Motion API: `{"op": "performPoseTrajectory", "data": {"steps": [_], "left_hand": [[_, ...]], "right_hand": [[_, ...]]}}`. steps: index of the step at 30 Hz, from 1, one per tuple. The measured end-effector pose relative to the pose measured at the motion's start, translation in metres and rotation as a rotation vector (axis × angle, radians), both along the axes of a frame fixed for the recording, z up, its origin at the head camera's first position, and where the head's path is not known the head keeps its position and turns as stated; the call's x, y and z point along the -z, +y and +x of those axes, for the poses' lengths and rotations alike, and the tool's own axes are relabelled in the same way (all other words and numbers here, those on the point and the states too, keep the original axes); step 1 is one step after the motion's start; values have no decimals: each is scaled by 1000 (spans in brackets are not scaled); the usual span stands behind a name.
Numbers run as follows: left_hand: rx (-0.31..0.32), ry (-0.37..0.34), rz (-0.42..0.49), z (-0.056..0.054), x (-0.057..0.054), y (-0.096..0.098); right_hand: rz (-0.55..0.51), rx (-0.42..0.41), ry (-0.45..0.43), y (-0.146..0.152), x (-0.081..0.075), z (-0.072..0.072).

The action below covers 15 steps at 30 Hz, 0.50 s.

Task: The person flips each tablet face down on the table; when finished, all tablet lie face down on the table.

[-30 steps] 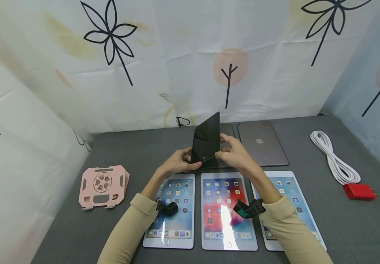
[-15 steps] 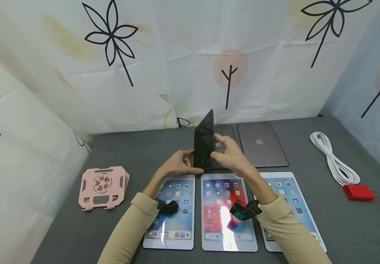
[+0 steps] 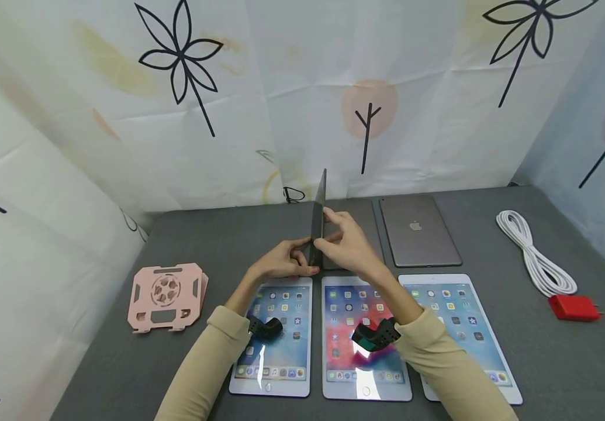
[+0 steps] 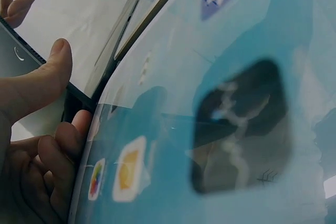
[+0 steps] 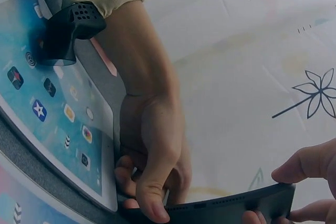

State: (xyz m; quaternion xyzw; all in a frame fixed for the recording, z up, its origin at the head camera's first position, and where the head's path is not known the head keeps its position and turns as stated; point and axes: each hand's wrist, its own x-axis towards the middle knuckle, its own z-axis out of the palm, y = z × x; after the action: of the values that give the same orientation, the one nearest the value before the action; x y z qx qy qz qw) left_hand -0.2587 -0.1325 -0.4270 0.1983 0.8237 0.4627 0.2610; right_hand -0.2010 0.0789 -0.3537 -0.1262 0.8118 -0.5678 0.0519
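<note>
A dark tablet [image 3: 318,225] stands on edge between my hands, turned nearly edge-on in the head view. My left hand [image 3: 283,259] grips its lower corner, and the left thumb [image 4: 59,66] lies along that edge in the left wrist view. With thumb and fingers, my right hand [image 3: 346,242] pinches the side of the tablet. The port edge of the dark tablet [image 5: 231,203] shows in the right wrist view, with my left hand [image 5: 157,145] at one end and my right hand [image 5: 315,177] at the other.
Three lit white tablets, left [image 3: 273,345], middle [image 3: 352,374] and right [image 3: 483,345], lie in a front row. Two grey tablets [image 3: 420,231] lie logo-up behind, one partly hidden by my right hand. A pink panelled piece [image 3: 166,297], white cable [image 3: 539,257] and red plug [image 3: 574,307] flank them.
The dark tablet has turned from showing its dark screen to nearly edge-on. My right hand has moved left with it, while my left hand has stayed near the same corner.
</note>
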Motion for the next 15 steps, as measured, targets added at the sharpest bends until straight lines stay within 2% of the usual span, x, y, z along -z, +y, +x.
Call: {"op": "performPoseTrajectory", "data": {"steps": [8,12,15], "left_hand": [[15,-5,8,2,-2,-2],[62,8,6,6,-12,-7],[73,-5,26,8,-23,-12]], "right_hand": [[-9,-16,1,-5,1,-3],[-15,-25,-11,-7,1,-3],[-20,-33,-7,-8,2,-2]]}}
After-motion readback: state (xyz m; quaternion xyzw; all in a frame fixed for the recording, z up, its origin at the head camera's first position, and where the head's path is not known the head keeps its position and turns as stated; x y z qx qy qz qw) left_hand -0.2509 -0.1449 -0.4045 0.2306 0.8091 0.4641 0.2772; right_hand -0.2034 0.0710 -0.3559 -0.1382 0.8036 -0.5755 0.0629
